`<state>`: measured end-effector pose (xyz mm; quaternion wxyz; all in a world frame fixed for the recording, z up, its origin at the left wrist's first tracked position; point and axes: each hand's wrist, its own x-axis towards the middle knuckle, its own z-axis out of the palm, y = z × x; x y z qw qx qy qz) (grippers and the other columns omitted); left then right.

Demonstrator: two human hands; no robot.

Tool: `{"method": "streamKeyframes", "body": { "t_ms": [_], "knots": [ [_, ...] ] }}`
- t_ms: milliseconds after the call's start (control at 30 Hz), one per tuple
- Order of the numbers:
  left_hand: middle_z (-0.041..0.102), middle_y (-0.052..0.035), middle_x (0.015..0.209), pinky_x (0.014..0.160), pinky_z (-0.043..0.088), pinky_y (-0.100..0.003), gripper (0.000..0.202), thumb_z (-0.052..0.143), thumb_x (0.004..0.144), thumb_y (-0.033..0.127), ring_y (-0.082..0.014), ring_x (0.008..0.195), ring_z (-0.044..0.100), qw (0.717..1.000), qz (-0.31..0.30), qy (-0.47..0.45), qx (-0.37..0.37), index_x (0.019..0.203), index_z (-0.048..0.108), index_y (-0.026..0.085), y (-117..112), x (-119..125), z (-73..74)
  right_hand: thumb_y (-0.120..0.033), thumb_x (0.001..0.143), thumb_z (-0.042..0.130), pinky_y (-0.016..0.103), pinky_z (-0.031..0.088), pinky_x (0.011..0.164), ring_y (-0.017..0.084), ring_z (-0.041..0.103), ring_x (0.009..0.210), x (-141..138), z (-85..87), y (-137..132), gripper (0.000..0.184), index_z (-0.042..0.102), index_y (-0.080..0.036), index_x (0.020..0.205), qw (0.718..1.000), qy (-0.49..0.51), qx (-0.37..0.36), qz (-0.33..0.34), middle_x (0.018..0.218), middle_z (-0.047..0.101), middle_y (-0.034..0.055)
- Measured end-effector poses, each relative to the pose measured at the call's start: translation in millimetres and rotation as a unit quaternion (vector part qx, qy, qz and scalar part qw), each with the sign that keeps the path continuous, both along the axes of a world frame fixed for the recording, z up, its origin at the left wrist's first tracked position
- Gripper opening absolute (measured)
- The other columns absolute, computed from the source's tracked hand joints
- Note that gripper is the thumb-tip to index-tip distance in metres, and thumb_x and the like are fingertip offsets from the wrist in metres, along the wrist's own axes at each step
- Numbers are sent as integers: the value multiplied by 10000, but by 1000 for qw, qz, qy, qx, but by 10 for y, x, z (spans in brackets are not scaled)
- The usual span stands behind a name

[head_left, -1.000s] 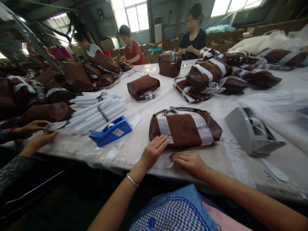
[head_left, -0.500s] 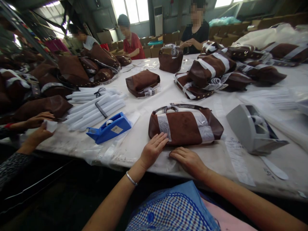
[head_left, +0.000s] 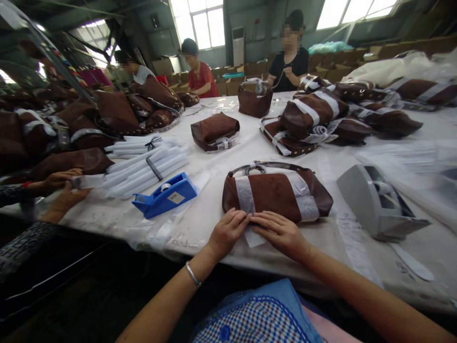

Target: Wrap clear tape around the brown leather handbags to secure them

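Note:
In front of me a brown handbag (head_left: 273, 190) lies on its side, with its handle at the far edge and two whitish wrapping strips around its body. My left hand (head_left: 228, 231) and my right hand (head_left: 280, 233) meet at the near edge, by the bottom of the left wrapping strip (head_left: 245, 194). The fingers of both are bent together and pressed on the strip's end; the fingertips are partly hidden. A loose white flap (head_left: 255, 239) shows under my right hand. Left of the bag stands a blue tape dispenser (head_left: 166, 195), and to the right a grey tape dispenser (head_left: 378, 202).
Bundled white rolls (head_left: 150, 166) lie at left, near a co-worker's hands (head_left: 69, 190) holding a whitish strip. Another brown bag (head_left: 215, 131) sits behind mine. Wrapped bags (head_left: 314, 112) are piled at the back right, more brown bags (head_left: 114, 112) at the left. People stand across the table.
My right hand has moved up to the bag's near edge, beside my left hand, and a white flap now shows beneath it. The view has tilted up slightly. The co-worker's hands at left have shifted.

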<state>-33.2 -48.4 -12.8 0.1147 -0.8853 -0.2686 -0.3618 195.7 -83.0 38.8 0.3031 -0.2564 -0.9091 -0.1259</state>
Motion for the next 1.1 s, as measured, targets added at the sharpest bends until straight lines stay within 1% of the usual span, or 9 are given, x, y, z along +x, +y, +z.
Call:
{"method": "streamKeyframes", "body": {
  "t_ms": [100, 200, 300, 367, 467, 600, 700, 900, 1100],
  "knots": [
    [663, -102, 1231, 1125, 468, -416, 426, 492, 926, 72, -220, 1196, 591, 999, -20, -11, -29, 1347, 542, 118, -25, -21, 9, -103, 972, 538, 394, 568, 968, 220, 660, 1140, 1, 35, 132, 253, 672, -160, 1179, 1000, 1, 4, 0, 1203, 710, 116],
    [629, -112, 1313, 1143, 442, -445, 523, 498, 877, 92, -245, 1267, 549, 995, -41, -21, -88, 1399, 489, 122, -67, -53, 50, -94, 976, 524, 351, 588, 908, 197, 694, 1053, 10, 44, 198, 274, 661, -170, 1201, 1000, -3, 0, -4, 1147, 732, 103],
    [650, -103, 1284, 1132, 450, -425, 494, 544, 885, 174, -229, 1240, 576, 988, -40, -62, -132, 1375, 492, 146, -118, -70, 114, -103, 982, 520, 323, 589, 877, 178, 709, 996, 24, 40, 219, 286, 650, -190, 1221, 1000, 0, -12, -9, 1105, 746, 72],
    [677, -96, 1230, 1115, 463, -407, 462, 606, 896, 283, -218, 1181, 615, 982, -30, -98, -157, 1329, 505, 157, -147, -56, 140, -110, 979, 528, 307, 586, 851, 174, 716, 956, 28, 34, 226, 268, 656, -184, 1203, 1000, 2, -15, -14, 1071, 753, 62],
    [708, -79, 1148, 1054, 502, -387, 462, 677, 875, 413, -217, 1096, 657, 974, 6, -150, -168, 1248, 535, 181, -171, 16, 132, -138, 979, 541, 287, 570, 807, 171, 720, 892, 7, 24, 230, 208, 679, -179, 1130, 999, 7, -20, -43, 1018, 760, 48],
    [741, -45, 1060, 921, 547, -319, 334, 629, 928, 293, -189, 995, 692, 963, 85, -208, -151, 1241, 552, 207, -169, 153, 86, -197, 999, 523, 279, 528, 760, 167, 711, 841, -72, 29, 231, 176, 691, -185, 1049, 994, 7, -39, -104, 983, 759, 34],
    [759, -13, 991, 884, 542, -288, 350, 613, 939, 235, -164, 929, 707, 954, 115, -235, -146, 1282, 545, 222, -158, 222, 75, -240, 1003, 532, 278, 495, 745, 165, 694, 824, -136, 37, 238, 166, 690, -194, 1021, 989, -1, -54, -140, 957, 754, 26],
    [764, -25, 1015, 792, 532, -265, 377, 590, 961, 266, -155, 837, 713, 949, 162, -225, -147, 1331, 545, 213, -159, 267, 103, -281, 1009, 532, 275, 457, 765, 164, 664, 826, -193, 11, 240, 173, 683, -198, 1009, 983, 8, -45, -180, 923, 741, 27],
    [769, 19, 897, 759, 511, -238, 444, 601, 958, 276, -140, 788, 704, 944, 197, -214, -158, 1389, 502, 229, -189, 306, 139, -271, 1010, 526, 275, 438, 776, 165, 646, 850, -209, -17, 217, 173, 683, -201, 1009, 979, 8, -44, -200, 925, 730, 31]
  ]
}}
